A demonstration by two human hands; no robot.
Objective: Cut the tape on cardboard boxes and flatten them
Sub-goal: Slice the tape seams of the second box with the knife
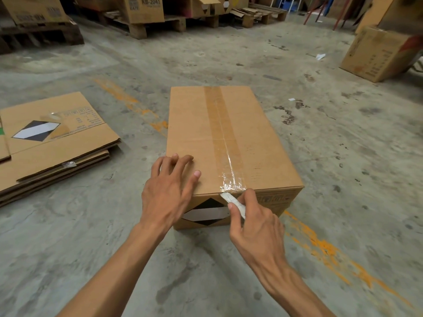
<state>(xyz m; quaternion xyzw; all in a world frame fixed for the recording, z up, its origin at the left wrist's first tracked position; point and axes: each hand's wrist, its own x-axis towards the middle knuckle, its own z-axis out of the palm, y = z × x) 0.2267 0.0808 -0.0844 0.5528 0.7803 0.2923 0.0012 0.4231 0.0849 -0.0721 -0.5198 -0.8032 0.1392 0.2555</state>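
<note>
Head view, nearest first: the right hand (pixel 251 216) pinches a small whitish blade (pixel 232 202), its tip at the near top edge of the sealed brown cardboard box (pixel 194 124) where the clear tape strip (pixel 223 133) wrinkles over the corner. The left hand (pixel 169 186) lies flat, fingers spread, on the box top just left of the tape. Standing on the grey concrete floor (pixel 320 145), the box looks light and fairly stiff, so pressing the lid should steady it; the glossy tape probably tears unevenly. Beyond, left, lies a stack of flattened cardboard sheets (pixel 57 143)
</note>
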